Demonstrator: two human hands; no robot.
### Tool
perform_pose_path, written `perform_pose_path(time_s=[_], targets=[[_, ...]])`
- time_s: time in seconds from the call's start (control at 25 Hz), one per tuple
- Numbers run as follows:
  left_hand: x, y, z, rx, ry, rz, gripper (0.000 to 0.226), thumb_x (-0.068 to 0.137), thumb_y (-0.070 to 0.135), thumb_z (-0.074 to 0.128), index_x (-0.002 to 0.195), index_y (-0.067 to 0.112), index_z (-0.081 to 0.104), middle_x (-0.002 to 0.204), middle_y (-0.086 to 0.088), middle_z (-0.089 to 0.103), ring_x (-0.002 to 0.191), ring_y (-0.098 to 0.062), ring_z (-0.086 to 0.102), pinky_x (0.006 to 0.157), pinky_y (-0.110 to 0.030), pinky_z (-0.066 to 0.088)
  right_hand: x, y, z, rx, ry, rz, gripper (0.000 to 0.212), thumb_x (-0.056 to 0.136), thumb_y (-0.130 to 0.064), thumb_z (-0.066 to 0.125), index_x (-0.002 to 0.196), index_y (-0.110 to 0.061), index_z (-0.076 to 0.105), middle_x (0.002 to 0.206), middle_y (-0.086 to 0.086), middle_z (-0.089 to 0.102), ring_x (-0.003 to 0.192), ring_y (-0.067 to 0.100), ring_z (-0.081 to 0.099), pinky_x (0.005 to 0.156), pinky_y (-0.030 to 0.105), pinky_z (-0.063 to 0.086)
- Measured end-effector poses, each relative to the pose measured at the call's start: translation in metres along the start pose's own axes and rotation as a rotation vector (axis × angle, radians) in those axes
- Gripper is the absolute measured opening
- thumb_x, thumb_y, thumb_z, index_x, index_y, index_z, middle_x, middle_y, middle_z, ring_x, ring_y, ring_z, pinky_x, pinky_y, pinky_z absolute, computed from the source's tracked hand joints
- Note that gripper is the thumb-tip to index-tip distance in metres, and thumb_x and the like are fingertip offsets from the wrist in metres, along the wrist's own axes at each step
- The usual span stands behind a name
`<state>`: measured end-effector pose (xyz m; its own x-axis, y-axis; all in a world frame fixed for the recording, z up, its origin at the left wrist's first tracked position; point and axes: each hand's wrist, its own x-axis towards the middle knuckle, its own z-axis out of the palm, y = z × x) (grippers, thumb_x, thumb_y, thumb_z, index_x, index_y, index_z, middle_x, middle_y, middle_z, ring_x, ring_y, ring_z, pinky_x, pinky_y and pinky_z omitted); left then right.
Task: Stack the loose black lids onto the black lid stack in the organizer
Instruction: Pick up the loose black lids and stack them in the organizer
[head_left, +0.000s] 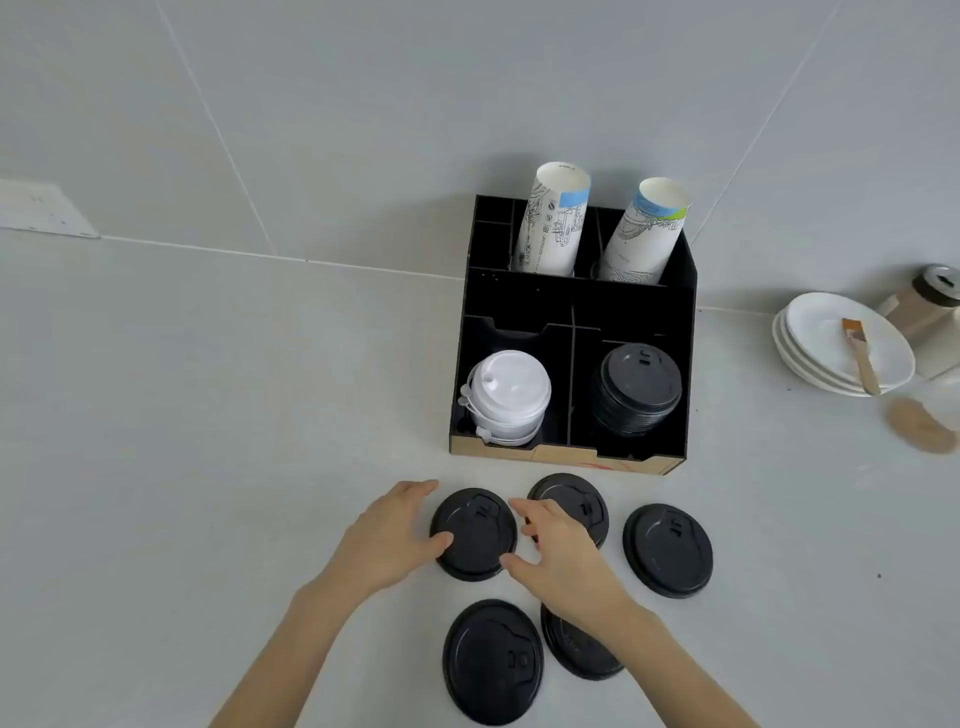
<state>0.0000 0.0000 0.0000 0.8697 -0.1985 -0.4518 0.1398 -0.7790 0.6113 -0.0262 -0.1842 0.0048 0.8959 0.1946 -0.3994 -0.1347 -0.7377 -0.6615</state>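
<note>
Several loose black lids lie on the grey counter in front of the black organizer (519, 452). My left hand (395, 535) and my right hand (561, 551) clasp one black lid (475, 535) by its left and right rim, and it still rests flat on the counter. Other lids lie behind my right hand (576, 501), to the right (667, 551), at the front (493, 662), and partly under my right forearm (576, 652). The black lid stack (636, 389) stands in the organizer's front right compartment.
A stack of white lids (509, 395) fills the organizer's front left compartment, and two stacks of paper cups (556, 223) lean in the back ones. White plates with a brush (841, 348) and a jar (930, 306) stand at the right, by the wall.
</note>
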Motion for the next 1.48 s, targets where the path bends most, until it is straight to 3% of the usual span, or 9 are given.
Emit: perform_pose_path(time_s=[0.16,0.44,0.68,0.96,1.12,1.48], targets=[[0.005,-0.006,0.009,0.004,-0.047,0.006,0.068,0.081,0.029,0.061,0.137,0.018,0.026,0.141,-0.002,0.038,0.120,-0.019,0.046,0.102,-0.034,0.040,0.006,0.001,0.011,-0.054,-0.006,-0.016,0.059,0.083,-0.020,0.057,0.134,-0.017,0.028,0.138,0.005,0.037,0.122,0.022,0.044,0.101,0.030,0.040],[0.006,-0.013,0.022,-0.046,-0.046,0.051,0.070,0.077,0.025,0.066,0.136,0.019,0.028,0.136,-0.002,0.036,0.119,-0.022,0.044,0.103,-0.032,0.039,0.008,0.003,0.028,-0.192,0.055,-0.059,0.065,0.085,-0.017,0.053,0.138,-0.017,0.017,0.147,0.002,0.023,0.132,0.021,0.022,0.106,0.030,0.035],[-0.002,-0.011,0.023,-0.069,-0.021,0.093,0.068,0.077,0.023,0.065,0.135,0.019,0.029,0.132,-0.002,0.035,0.117,-0.020,0.044,0.101,-0.027,0.037,0.006,0.009,0.026,-0.135,0.127,-0.093,0.060,0.084,-0.017,0.056,0.136,-0.018,0.025,0.145,-0.002,0.030,0.130,0.017,0.028,0.106,0.025,0.030],[-0.008,0.010,0.015,-0.075,0.023,0.195,0.068,0.077,0.025,0.066,0.133,0.025,0.029,0.115,0.008,0.030,0.098,-0.010,0.044,0.086,-0.020,0.038,-0.006,0.011,-0.006,-0.025,0.165,-0.182,0.062,0.081,-0.018,0.061,0.134,-0.019,0.029,0.139,-0.001,0.038,0.125,0.013,0.029,0.102,0.017,0.021],[-0.009,0.033,0.010,-0.055,0.064,0.274,0.069,0.077,0.027,0.066,0.134,0.031,0.026,0.113,0.007,0.030,0.096,-0.011,0.046,0.083,-0.021,0.039,-0.016,0.014,-0.040,-0.014,0.146,-0.245,0.060,0.080,-0.018,0.063,0.132,-0.022,0.032,0.136,-0.003,0.042,0.120,0.006,0.030,0.104,0.021,0.025],[0.014,0.099,0.019,-0.060,0.110,0.411,0.071,0.076,0.031,0.067,0.135,0.022,0.027,0.132,-0.001,0.034,0.106,-0.006,0.039,0.092,-0.024,0.038,-0.021,0.037,-0.102,-0.171,0.215,-0.287,0.067,0.080,-0.023,0.064,0.136,-0.014,0.027,0.144,0.003,0.032,0.132,0.017,0.028,0.106,0.019,0.019]])
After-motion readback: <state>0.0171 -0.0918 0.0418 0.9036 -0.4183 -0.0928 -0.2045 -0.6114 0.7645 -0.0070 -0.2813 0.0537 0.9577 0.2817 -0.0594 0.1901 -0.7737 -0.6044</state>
